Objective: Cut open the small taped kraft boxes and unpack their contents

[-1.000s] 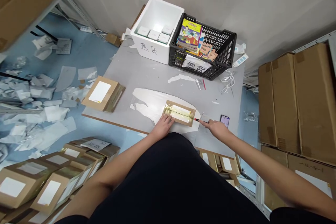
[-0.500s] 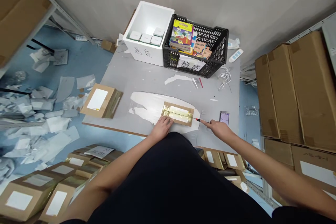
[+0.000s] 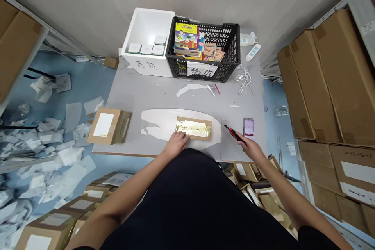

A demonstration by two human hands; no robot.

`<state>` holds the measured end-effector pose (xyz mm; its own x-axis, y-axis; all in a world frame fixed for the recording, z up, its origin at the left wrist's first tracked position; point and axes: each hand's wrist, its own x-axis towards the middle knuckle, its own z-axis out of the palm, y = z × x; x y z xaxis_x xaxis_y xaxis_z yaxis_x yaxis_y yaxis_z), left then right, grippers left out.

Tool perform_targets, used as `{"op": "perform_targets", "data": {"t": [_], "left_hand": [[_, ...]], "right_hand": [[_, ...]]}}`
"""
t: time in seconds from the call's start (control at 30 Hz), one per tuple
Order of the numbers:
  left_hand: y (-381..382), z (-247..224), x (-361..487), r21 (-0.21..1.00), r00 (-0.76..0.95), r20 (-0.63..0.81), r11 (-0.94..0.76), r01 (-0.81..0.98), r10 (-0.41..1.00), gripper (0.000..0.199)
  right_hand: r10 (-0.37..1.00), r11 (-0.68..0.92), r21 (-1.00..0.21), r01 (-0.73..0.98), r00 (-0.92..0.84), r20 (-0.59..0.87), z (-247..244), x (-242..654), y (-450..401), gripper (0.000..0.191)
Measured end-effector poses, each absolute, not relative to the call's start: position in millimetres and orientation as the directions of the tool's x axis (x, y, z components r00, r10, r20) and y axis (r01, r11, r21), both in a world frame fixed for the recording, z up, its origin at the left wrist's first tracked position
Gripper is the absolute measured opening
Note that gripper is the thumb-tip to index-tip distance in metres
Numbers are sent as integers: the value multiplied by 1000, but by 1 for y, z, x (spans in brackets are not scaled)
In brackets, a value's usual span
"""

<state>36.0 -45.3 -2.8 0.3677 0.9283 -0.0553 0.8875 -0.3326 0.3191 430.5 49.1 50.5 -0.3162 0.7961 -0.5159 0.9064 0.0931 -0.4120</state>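
Observation:
A small cardboard box (image 3: 199, 134) with shiny gold tape along its top lies on a pale worn patch of the grey table (image 3: 140, 93). At its near left corner, my left hand (image 3: 176, 143) holds the box with bent fingers over the edge. My right hand (image 3: 249, 147) is closed around a red and black utility knife (image 3: 233, 133). The knife's blade points up and left, apart from the box. Beside that hand lies a phone (image 3: 249, 127) with its screen lit.
A taped carton (image 3: 107, 127) sits at the table's left. Behind are a white foam box (image 3: 150, 66) with small white packs, a black crate (image 3: 231, 60) of booklets, and a white cable (image 3: 243, 80). Stacked cartons (image 3: 342, 78) line the right; paper scraps (image 3: 43, 136) litter the floor.
My right hand has drawn the knife away from the box's right end, to the right. My left hand stays at the box's near edge. The camera view has shifted slightly.

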Motion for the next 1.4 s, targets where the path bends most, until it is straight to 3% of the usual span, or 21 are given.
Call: {"op": "perform_targets", "data": {"t": [0.07, 0.17, 0.27, 0.4, 0.7, 1.13, 1.4], "left_hand": [[-38, -1, 35, 342, 374, -68, -331, 879, 925, 31], [-24, 3, 34, 364, 391, -43, -350, 863, 920, 37], [-10, 4, 33, 337, 404, -25, -373, 864, 914, 58], [5, -1, 27, 281, 410, -73, -376, 883, 909, 81], [30, -8, 20, 266, 491, -172, -440, 858, 854, 95], [36, -8, 37, 289, 456, -169, -399, 870, 874, 103], [36, -7, 39, 263, 442, -176, -390, 882, 880, 101]], "right_hand": [[800, -189, -609, 771, -238, -550, 37, 423, 41, 57], [795, -423, -741, 522, -178, -579, 16, 392, 26, 65], [782, -524, -771, 362, -153, -604, 2, 359, 13, 68], [768, -579, -768, 275, -134, -626, -3, 344, 3, 68], [749, -572, -731, 372, -126, -651, 2, 352, 2, 65], [815, -176, -701, 691, -297, -498, 19, 361, 15, 56], [807, -180, -660, 729, -274, -523, 16, 355, 1, 67]]}}
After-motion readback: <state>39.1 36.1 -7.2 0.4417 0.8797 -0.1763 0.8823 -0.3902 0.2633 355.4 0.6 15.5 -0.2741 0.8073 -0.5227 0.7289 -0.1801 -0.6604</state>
